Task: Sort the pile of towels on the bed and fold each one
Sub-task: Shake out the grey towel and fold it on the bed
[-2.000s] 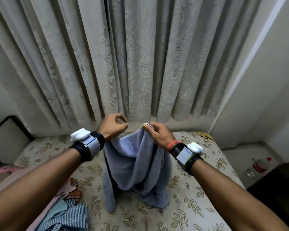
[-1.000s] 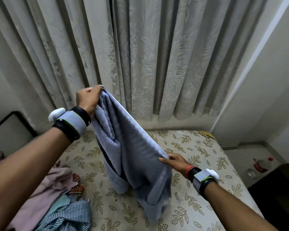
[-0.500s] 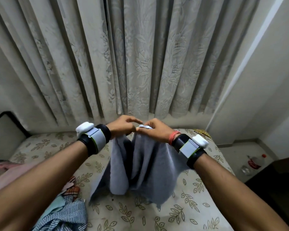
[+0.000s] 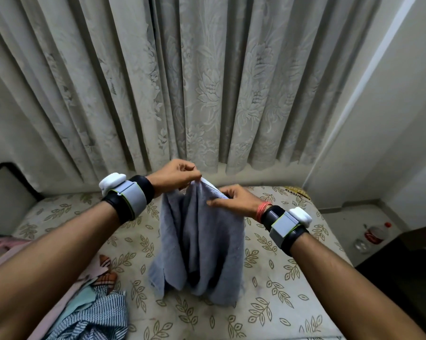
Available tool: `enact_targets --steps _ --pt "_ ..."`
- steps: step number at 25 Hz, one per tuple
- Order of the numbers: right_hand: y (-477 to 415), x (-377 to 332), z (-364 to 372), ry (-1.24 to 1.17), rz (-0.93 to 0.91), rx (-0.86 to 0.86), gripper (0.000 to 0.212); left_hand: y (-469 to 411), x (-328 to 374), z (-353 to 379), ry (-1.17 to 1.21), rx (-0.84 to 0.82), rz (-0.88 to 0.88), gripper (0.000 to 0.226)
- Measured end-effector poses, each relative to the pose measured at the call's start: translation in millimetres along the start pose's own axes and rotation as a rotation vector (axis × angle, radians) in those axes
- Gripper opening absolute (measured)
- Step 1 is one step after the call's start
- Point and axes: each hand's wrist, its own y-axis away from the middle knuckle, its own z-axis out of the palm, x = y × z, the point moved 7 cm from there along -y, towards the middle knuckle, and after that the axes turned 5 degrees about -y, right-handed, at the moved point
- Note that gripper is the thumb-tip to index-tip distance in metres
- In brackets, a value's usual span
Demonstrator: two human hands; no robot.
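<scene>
A pile [image 4: 91,312] of cloth lies at the bed's [image 4: 268,278] near left corner. The left hand [image 4: 174,175] pinches the grey towel's [image 4: 202,241] top corner. The right hand [image 4: 234,201] pinches the edge just beside it. The towel hangs bunched over mid-bed. A bottle [image 4: 376,233] stands on the floor, far right.

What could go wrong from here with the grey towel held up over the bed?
The left hand and right hand pinch the grey towel only at its top edge, close together, so it hangs bunched; a fold could come out crooked, or a pinch might slip. Its lower end hangs close to the unsorted pile, and could get mixed in.
</scene>
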Motion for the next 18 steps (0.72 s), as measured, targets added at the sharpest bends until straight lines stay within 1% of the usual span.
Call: enact_targets --steps 3,4,5,6,8,11,13,15,17,18 --pt "14 44 -1 0.083 0.201 -0.024 0.061 -1 13 -30 0.037 0.167 0.048 0.023" --pt "18 57 0 0.1 0.26 -0.044 0.062 -1 15 -43 0.051 0.247 0.04 0.022" --pt "25 67 0 0.095 0.302 -0.066 0.056 0 15 -56 0.085 0.325 0.021 0.022" --pt "30 77 0 0.075 0.339 -0.074 0.05 1 13 -67 0.138 0.398 -0.009 0.024" --pt "42 99 -4 -0.012 0.392 -0.071 0.049 3 8 -86 0.248 0.499 -0.075 0.027" --pt "59 138 -10 -0.072 0.449 -0.08 0.05 6 -4 -103 0.339 0.586 -0.18 0.022" --pt "67 155 -17 -0.132 0.462 -0.013 0.054 7 -12 -106 0.352 0.621 -0.243 0.02" --pt "72 160 -21 -0.262 0.445 0.074 0.053 6 -19 -100 0.349 0.624 -0.267 0.02" --pt "72 149 -24 -0.287 0.429 0.152 0.042 4 -26 -91 0.343 0.614 -0.284 0.019" --pt "69 138 -25 -0.271 0.405 0.171 0.044 2 -29 -86 0.34 0.6 -0.294 0.016"
